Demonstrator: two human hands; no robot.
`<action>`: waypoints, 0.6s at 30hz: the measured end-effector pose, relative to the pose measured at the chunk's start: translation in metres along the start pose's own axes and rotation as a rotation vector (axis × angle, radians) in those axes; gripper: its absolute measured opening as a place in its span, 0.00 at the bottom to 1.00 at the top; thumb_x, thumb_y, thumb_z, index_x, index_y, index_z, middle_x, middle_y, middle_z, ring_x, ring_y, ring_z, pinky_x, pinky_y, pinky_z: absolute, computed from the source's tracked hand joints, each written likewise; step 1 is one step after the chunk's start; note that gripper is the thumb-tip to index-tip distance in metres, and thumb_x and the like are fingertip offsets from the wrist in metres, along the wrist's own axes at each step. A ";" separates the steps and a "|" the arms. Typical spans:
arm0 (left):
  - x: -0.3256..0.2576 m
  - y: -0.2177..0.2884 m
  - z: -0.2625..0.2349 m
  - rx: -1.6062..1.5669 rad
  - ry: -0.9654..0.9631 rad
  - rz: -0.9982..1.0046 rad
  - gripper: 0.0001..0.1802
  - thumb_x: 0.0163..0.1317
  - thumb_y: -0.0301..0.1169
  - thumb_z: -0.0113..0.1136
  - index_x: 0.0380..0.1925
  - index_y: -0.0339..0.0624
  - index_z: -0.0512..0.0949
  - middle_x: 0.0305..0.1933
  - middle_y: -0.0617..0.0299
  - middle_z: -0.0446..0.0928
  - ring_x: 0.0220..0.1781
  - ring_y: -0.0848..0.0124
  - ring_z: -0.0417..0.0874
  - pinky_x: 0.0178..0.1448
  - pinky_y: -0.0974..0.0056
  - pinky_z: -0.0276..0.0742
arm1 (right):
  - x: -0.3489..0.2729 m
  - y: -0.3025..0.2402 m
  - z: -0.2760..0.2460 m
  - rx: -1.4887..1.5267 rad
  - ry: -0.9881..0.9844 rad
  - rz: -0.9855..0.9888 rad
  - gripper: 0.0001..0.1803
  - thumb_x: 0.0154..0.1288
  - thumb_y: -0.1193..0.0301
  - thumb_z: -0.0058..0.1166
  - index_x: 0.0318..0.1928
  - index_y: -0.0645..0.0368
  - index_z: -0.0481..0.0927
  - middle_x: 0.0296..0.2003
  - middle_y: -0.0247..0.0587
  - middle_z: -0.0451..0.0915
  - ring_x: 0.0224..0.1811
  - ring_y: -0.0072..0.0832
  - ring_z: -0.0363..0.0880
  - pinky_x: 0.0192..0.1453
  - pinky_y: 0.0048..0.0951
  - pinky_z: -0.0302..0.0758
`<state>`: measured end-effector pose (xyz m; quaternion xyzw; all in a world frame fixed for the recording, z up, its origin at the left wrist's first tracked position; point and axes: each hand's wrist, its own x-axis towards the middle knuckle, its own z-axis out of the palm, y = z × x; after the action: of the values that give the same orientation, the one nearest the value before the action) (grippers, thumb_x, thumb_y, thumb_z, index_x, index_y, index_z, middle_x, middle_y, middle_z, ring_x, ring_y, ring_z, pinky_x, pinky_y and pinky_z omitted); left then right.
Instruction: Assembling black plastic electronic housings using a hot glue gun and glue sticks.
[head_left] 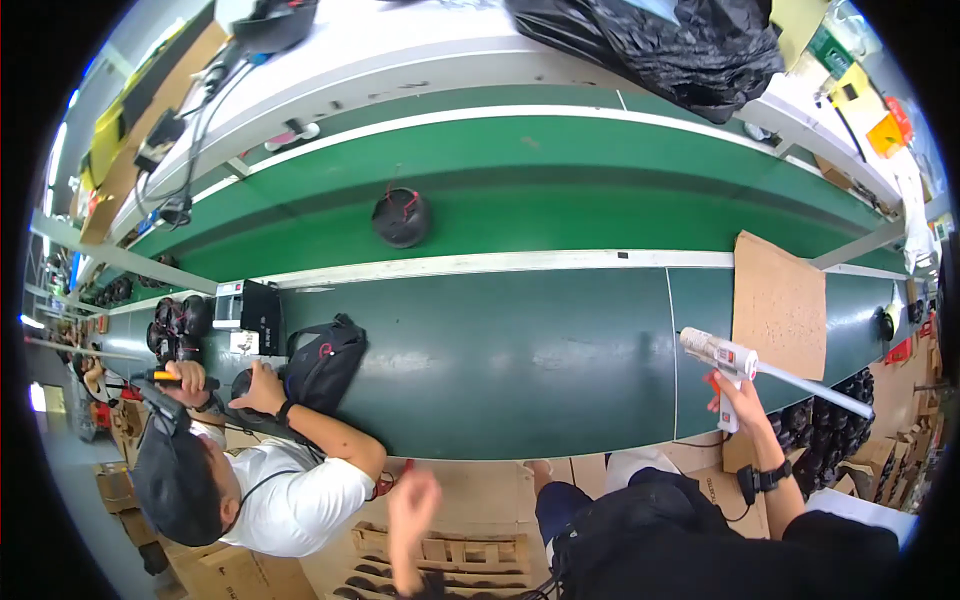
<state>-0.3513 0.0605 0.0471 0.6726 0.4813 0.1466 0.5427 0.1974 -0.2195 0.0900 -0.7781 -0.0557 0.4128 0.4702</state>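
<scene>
White plastic forms the glue gun (716,350) gripped in our right hand (748,405), over the worktop (520,350) near its front edge, a long pale stick (815,389) jutting from its rear; our left hand (413,505) is blurred, and we cannot tell whether it is open or closed; we judge the step in hand as holding the tool raised, and any next move as calling for a steady grip; the dark green worktop bears a cardboard sheet (780,300) and a black bag (330,365) beside a co-worker (285,495); beyond runs a green belt (560,210); below lies tiled floor (480,488).
</scene>
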 end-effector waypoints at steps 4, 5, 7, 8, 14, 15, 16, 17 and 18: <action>0.269 0.065 0.031 0.276 0.281 0.358 0.44 0.56 0.37 0.76 0.70 0.36 0.64 0.60 0.39 0.77 0.63 0.51 0.79 0.67 0.53 0.74 | 0.003 0.020 -0.020 0.016 -0.050 0.074 0.21 0.74 0.61 0.58 0.58 0.63 0.77 0.47 0.42 0.85 0.24 0.23 0.80 0.28 0.26 0.78; 0.331 0.081 0.033 0.549 0.351 0.426 0.60 0.51 0.43 0.79 0.77 0.36 0.52 0.73 0.32 0.63 0.75 0.46 0.67 0.76 0.49 0.64 | 0.001 0.026 -0.026 0.025 -0.043 0.101 0.21 0.75 0.62 0.58 0.59 0.63 0.77 0.48 0.42 0.85 0.24 0.22 0.80 0.27 0.25 0.77; 0.424 0.099 0.042 0.597 0.462 0.268 0.72 0.43 0.52 0.83 0.77 0.31 0.44 0.75 0.29 0.56 0.77 0.40 0.61 0.77 0.47 0.62 | -0.002 0.035 -0.041 0.023 -0.088 0.097 0.21 0.75 0.63 0.58 0.60 0.63 0.76 0.49 0.41 0.85 0.25 0.21 0.80 0.28 0.25 0.77; 0.460 0.103 0.042 0.647 0.552 0.214 0.76 0.40 0.55 0.83 0.78 0.33 0.41 0.75 0.29 0.55 0.76 0.39 0.61 0.76 0.46 0.64 | -0.004 0.038 -0.049 0.004 -0.066 0.082 0.21 0.74 0.65 0.58 0.61 0.63 0.76 0.50 0.43 0.85 0.24 0.21 0.80 0.28 0.26 0.78; 0.473 0.107 0.076 0.499 0.503 0.170 0.69 0.41 0.56 0.82 0.74 0.28 0.55 0.69 0.32 0.64 0.70 0.43 0.71 0.73 0.51 0.69 | 0.015 0.049 -0.079 0.052 -0.130 0.031 0.16 0.71 0.68 0.59 0.54 0.63 0.76 0.48 0.54 0.82 0.25 0.30 0.81 0.27 0.29 0.79; 0.443 0.112 0.099 0.478 0.450 0.216 0.68 0.41 0.54 0.83 0.74 0.29 0.55 0.70 0.33 0.64 0.70 0.44 0.70 0.73 0.51 0.69 | 0.024 0.049 -0.077 0.053 -0.142 0.030 0.17 0.71 0.66 0.59 0.54 0.63 0.75 0.48 0.55 0.81 0.25 0.31 0.81 0.26 0.29 0.78; 0.409 0.120 0.126 0.438 0.373 0.259 0.68 0.40 0.51 0.84 0.75 0.31 0.54 0.70 0.35 0.64 0.70 0.44 0.70 0.73 0.51 0.69 | 0.032 0.050 -0.072 0.065 -0.147 0.029 0.17 0.72 0.64 0.59 0.53 0.62 0.74 0.48 0.55 0.81 0.24 0.33 0.80 0.26 0.30 0.77; 0.368 0.125 0.160 0.478 0.370 0.212 0.68 0.39 0.48 0.85 0.74 0.31 0.54 0.70 0.36 0.63 0.70 0.44 0.69 0.72 0.49 0.69 | 0.041 0.047 -0.067 0.098 -0.196 0.036 0.18 0.71 0.63 0.60 0.53 0.61 0.74 0.50 0.56 0.80 0.31 0.38 0.84 0.26 0.30 0.80; 0.325 0.129 0.195 0.486 0.359 0.242 0.66 0.40 0.46 0.84 0.74 0.31 0.53 0.71 0.36 0.61 0.69 0.42 0.70 0.71 0.48 0.69 | 0.050 0.045 -0.061 0.088 -0.250 0.034 0.19 0.71 0.62 0.60 0.54 0.61 0.74 0.51 0.56 0.80 0.34 0.39 0.84 0.27 0.31 0.81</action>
<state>0.0124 0.2150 -0.0179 0.7982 0.5070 0.2070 0.2511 0.2592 -0.2626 0.0392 -0.6999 -0.0827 0.5165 0.4863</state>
